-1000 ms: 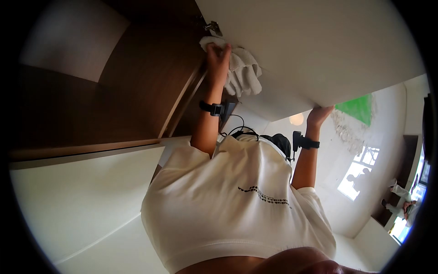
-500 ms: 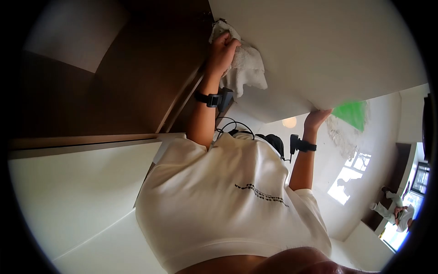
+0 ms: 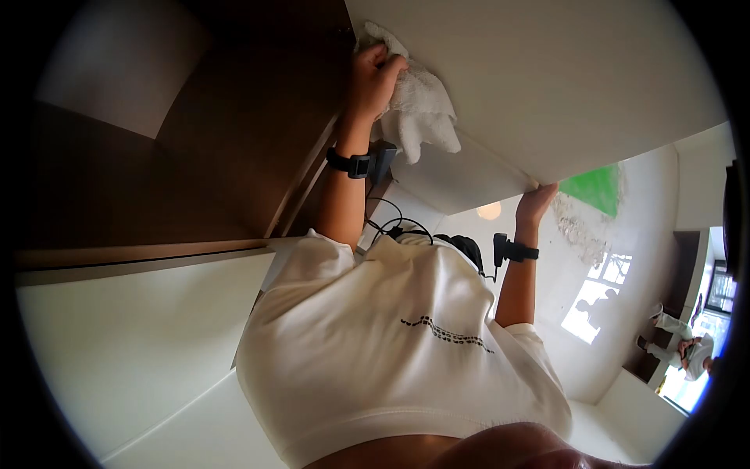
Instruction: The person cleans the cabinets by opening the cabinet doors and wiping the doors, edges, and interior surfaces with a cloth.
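Evidently the white cloth is the thing in hand, bunched near the corner where the brown cabinet meets a broad white panel. The left hand has a clenched grip on it, fingers curled into the folds, while the loose part hangs beside the knuckles; gathering it so probably keeps it padded and manageable against the panel. At the panel's near edge is the right hand, likely to steady it; its fingers are partly hidden, so I cannot tell how tightly that grip closes.

Both arms reach forward from the white shirt, well apart, the left stretched farther out, the right bent nearer the body. Each wrist wears a black strap. Beyond lie the glossy floor with its green patch, and another person.
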### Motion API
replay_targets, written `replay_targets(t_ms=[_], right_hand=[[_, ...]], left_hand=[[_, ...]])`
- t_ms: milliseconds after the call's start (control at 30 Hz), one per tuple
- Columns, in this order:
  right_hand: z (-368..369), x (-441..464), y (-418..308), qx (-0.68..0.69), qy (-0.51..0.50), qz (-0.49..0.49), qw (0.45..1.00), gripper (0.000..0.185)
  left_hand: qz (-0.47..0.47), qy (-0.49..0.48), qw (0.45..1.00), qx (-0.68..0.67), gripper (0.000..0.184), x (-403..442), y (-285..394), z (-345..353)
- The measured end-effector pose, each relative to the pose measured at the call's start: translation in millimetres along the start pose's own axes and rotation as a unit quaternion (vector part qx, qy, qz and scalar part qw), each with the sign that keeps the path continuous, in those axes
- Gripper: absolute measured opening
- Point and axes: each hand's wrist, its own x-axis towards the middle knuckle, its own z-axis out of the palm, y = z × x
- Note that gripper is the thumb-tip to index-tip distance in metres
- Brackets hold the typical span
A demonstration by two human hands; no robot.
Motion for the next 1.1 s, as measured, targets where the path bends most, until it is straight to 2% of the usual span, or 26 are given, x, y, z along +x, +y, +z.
replay_targets(t_ms=[33,100,133,200,300,333,367,433,467,567,600,633,667,767,800,867,933,1033,1067,1100], right_hand=[[-0.4,2.9,7.0,0.014,-0.007,0.008,1.000,0.033],[0.4,10.4,7.3,0.130,0.005,0.043,0.991,0.034],[-0.7,10.8,8.7,0.103,-0.004,0.045,0.994,0.032],[0.6,7.5,10.9,0.054,-0.005,0.049,0.997,0.042],[-1.4,4.3,2.8,-0.072,-0.012,-0.014,0.997,0.043],[2.1,3.7,-2.7,-0.019,-0.006,0.012,1.000,0.029],[0.5,4.3,-2.4,-0.126,-0.011,-0.053,0.991,0.025],[-2.6,1.6,2.1,-0.332,-0.028,-0.173,0.927,0.025],[-0.6,1.0,0.6,-0.349,-0.022,-0.200,0.915,0.038],[5.7,-4.9,-6.0,-0.260,-0.014,-0.152,0.953,0.023],[3.5,-2.9,-3.1,-0.185,-0.005,-0.077,0.980,0.025],[1.3,-0.9,-0.1,-0.106,0.016,-0.004,0.994,0.037],[0.2,1.0,-1.1,-0.112,0.024,0.017,0.993,0.043],[-1.5,2.4,-9.3,-0.107,0.016,0.027,0.994,0.049],[12.7,2.7,-22.4,-0.098,0.032,0.008,0.995,0.050],[24.7,3.1,-32.5,-0.073,0.046,0.028,0.996,0.053],[9.2,6.3,-19.4,-0.062,0.023,0.093,0.993,0.056],[-0.6,7.5,-20.4,-0.093,-0.008,0.124,0.988,0.060],[4.8,6.6,-34.0,-0.091,-0.002,0.156,0.984,0.061],[9.2,7.0,-36.5,-0.081,0.003,0.128,0.988,0.063]], left_hand=[[-0.008,0.006,1.000,-0.003,0.017,1.0,-4.5,-0.1],[-0.025,0.009,1.000,-0.008,0.017,-0.7,-13.7,0.7],[-0.052,0.009,0.998,0.026,0.018,-6.3,-26.9,-2.6],[-0.096,-0.005,0.990,0.100,0.018,-15.8,-60.1,-14.9],[-0.162,-0.044,0.975,0.143,0.019,-28.7,-98.6,-26.9],[-0.166,-0.052,0.976,0.130,0.016,-33.0,-108.2,-29.0],[-0.154,-0.062,0.981,0.100,0.015,-35.0,-105.4,-25.6],[-0.136,-0.080,0.986,0.045,0.014,-38.2,-100.3,-19.8],[-0.144,-0.093,0.985,0.025,0.016,-37.7,-90.8,-15.0],[-0.031,-0.051,0.997,-0.040,0.021,-30.4,-43.1,13.6],[0.002,-0.015,0.998,-0.066,0.022,-29.4,-24.7,29.8],[0.038,0.019,0.995,-0.095,0.022,-28.6,-6.6,48.9],[0.074,0.054,0.988,-0.126,0.023,-27.6,1.4,63.7],[0.157,0.082,0.976,-0.128,0.020,-24.0,-1.9,89.1],[0.151,0.095,0.978,-0.110,0.027,-24.6,-7.4,96.2],[0.146,0.100,0.980,-0.096,0.025,-30.2,-10.8,104.1],[0.083,0.058,0.991,-0.092,0.021,-50.9,-10.1,109.6],[0.230,0.016,0.972,0.042,0.030,-64.7,-38.9,122.8],[0.220,0.022,0.974,0.041,0.033,-67.4,-32.7,127.6],[0.178,-0.010,0.984,0.032,0.034,-68.6,-35.7,125.9]])
